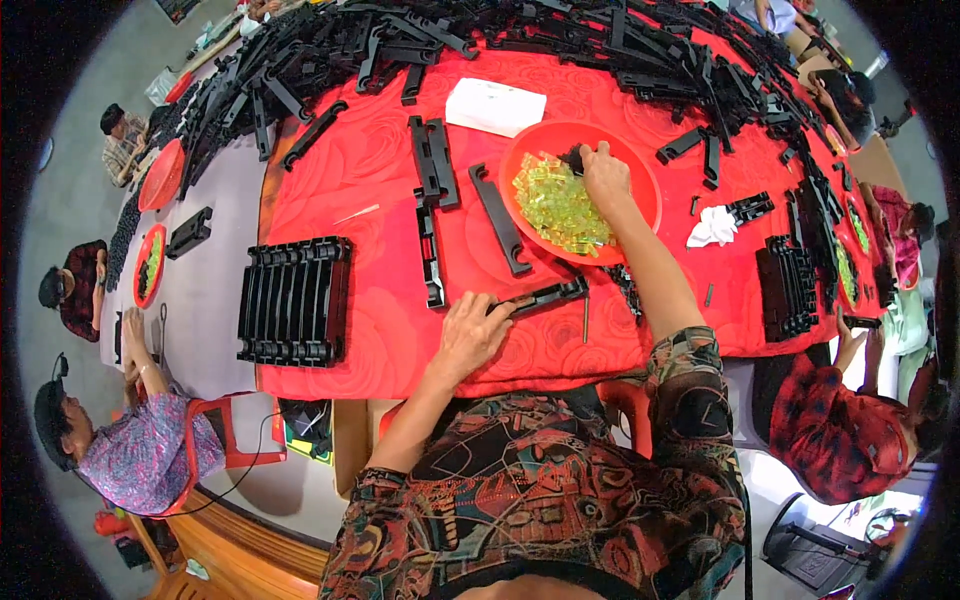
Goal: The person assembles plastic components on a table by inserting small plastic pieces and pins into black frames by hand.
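Observation:
My left hand (472, 332) rests at the near side of the red cloth, its fingers closed on one end of a long black plastic part (552, 295). My right hand (607, 182) reaches into a red bowl (650, 205), fingers bent down together beside a small heap of black pieces (573, 160). What its fingertips grip, if anything, is hidden. Small clear yellow-green pieces (560, 205) fill most of the bowl. Left of the bowl lie a curved black bar (498, 218), a wide black part (433, 162) and a narrower one (430, 255).
A row of black parts (295, 302) lies at the left, and another stack (788, 288) at the right. Loose black parts (400, 40) heap along the far side. Near the bowl are a white block (495, 106) and crumpled tissue (712, 227). Other people sit around the tables.

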{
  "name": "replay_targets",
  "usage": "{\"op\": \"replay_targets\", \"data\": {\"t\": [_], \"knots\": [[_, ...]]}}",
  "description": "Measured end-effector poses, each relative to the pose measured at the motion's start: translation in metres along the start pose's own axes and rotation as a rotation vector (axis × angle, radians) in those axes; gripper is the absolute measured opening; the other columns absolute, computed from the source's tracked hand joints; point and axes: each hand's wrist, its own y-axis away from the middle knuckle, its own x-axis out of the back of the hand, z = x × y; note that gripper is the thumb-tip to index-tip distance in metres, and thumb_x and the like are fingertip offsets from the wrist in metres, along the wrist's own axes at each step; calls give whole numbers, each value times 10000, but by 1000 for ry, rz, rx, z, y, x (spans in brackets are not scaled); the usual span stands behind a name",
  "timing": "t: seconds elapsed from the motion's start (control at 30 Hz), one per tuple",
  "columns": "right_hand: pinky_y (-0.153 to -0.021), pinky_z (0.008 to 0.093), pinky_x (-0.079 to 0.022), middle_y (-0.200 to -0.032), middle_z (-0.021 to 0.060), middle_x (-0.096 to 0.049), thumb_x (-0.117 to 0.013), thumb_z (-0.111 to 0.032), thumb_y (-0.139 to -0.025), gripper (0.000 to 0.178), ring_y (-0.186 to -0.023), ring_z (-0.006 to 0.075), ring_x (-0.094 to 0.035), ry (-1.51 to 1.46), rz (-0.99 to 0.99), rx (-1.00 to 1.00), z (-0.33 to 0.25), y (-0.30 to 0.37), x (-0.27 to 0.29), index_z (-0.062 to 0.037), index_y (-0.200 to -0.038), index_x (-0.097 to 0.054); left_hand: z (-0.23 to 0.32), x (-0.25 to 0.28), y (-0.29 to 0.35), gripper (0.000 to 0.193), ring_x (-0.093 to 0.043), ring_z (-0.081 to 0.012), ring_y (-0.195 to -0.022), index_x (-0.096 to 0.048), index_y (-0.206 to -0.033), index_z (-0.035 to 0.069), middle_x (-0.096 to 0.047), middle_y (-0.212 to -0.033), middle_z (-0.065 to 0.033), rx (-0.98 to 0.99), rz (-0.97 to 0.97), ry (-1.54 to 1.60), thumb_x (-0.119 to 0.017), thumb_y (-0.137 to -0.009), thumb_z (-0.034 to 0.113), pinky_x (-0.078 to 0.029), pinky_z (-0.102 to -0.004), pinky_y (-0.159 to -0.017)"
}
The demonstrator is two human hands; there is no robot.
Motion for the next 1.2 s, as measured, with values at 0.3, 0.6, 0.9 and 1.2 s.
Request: {"op": "replay_targets", "data": {"t": [0.3, 0.6, 0.9, 1.2], "knots": [[-628, 413, -504, -843, 155, -584, -573, -129, -791, 143, -722, 326, -632, -331, 283, -73, 17, 9, 29, -56, -910, -540, -1, -3, 6, 288, -517, -256, -819, -642, -996, 99, -538, -896, -70, -9, 2, -6, -709, -718, 126, -453, -369, -688], [-452, 200, -361, -685, -8, -528, -564, -90, -879, 80, -509, 41, -439, -1513, 254, -355, 12, 105, 89, -34, -874, -506, 0, -5, 9, 284, -515, -264, -829, -642, -983, 99, -535, -907, -78, -73, 11, -2, -703, -707, 134, -443, -378, -682], [-453, 182, -392, -745, 39, -598, -533, -58, -907, 35, -510, 48, -489, -1706, -300, -233, -42, 194, 93, -30, -913, -513, 16, 3, 5, 294, -517, -276, -845, -631, -992, 92, -547, -940, -84, -59, -35, 13, -696, -710, 138, -413, -393, -681], [-514, 208, -332, -723, -22, -518, -626, -46, -838, 55, -571, 35, -386, -1574, -413, -96, -69, 212, 104, -15, -868, -592, 35, 18, -8, 181, -570, -257, -734, -614, -908, -13, -595, -802, -117, 197, 8, 606, -690, -773, 80, -452, -335, -650]]}}
